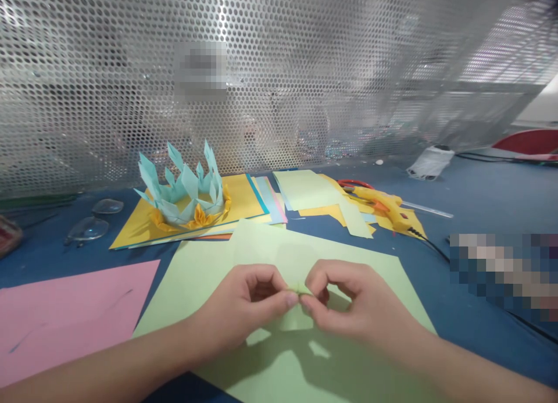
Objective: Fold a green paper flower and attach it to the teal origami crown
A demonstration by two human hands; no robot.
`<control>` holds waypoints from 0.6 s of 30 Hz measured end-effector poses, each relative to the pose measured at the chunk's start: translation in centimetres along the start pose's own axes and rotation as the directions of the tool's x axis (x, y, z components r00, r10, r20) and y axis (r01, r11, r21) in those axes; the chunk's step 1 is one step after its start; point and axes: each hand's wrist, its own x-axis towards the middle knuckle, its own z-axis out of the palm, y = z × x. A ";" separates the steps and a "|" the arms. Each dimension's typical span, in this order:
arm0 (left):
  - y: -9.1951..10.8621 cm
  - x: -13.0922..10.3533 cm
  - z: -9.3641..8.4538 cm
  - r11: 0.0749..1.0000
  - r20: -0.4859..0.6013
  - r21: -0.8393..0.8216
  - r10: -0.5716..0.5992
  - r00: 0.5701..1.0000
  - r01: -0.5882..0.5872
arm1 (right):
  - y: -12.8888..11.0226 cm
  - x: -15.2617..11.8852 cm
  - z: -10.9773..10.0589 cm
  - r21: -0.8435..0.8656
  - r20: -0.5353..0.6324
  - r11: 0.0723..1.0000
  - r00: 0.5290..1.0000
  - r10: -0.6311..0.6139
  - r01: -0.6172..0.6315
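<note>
Pinched between the fingertips of both hands is a small piece of folded light green paper (299, 289). My left hand (257, 298) grips its left end with thumb and fingers. On the right end, my right hand (344, 295) holds it in the same way. The fingers partly cover the piece. Below the hands lie large light green sheets (261, 246), with the hands' shadows falling on them.
A pale blue folded-paper crown (187, 188) with orange paper flowers stands on yellow sheets (131, 225) at back left. Glasses (89, 228) and a pink sheet (87, 310) lie left. A yellow glue gun (390, 208) rests on paper scraps at back right, its cord running right.
</note>
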 end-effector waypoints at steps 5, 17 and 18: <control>-0.3 0.0 0.0 0.999 0.000 0.005 0.033 0.999 -0.033 | 0.3 0.2 -0.4 -0.158 -0.037 0.950 0.960 -0.277 0.269; 0.1 0.4 -0.2 0.976 -0.074 -0.217 0.000 0.997 -0.017 | 0.0 -0.1 0.1 -0.560 0.033 0.593 0.732 -0.681 0.578; 0.0 0.4 -0.3 0.972 -0.067 -0.233 -0.003 0.998 -0.013 | 0.0 0.0 0.2 -0.582 0.039 0.580 0.732 -0.680 0.570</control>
